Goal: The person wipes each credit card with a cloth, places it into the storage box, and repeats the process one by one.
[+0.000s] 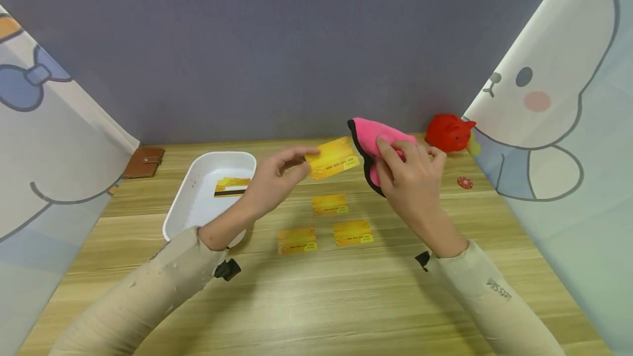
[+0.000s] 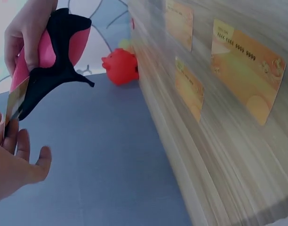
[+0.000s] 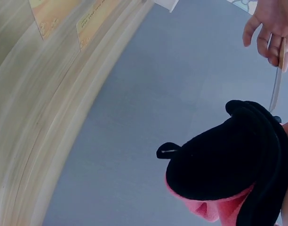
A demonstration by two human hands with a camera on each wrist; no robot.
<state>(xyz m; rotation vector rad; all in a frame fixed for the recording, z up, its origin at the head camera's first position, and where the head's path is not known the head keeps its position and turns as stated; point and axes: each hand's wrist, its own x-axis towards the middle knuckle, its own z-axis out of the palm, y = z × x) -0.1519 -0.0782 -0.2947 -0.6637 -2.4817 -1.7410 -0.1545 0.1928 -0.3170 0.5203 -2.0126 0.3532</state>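
Note:
My left hand (image 1: 271, 183) pinches a golden-yellow bank card (image 1: 333, 159) by its left end, raised above the table. Opposite it, my right hand (image 1: 414, 183) grips a folded pink cloth (image 1: 370, 129) with black trim. The cloth's black side (image 3: 214, 160) and a small loop show in the right wrist view. The card's far end is close to the cloth's edge; whether they touch I cannot tell. Below the hands, three more bank cards lie face up on the table: one farther back (image 1: 329, 205), one at left (image 1: 296, 241), one at right (image 1: 353, 233).
A white tray (image 1: 190, 202) stands left of the cards, partly behind my left arm, with yellow cards (image 1: 231, 187) inside. A brown leather case (image 1: 143, 162) lies at the back left. A red piggy bank (image 1: 447, 133) and a red poker chip (image 1: 465, 182) are at right.

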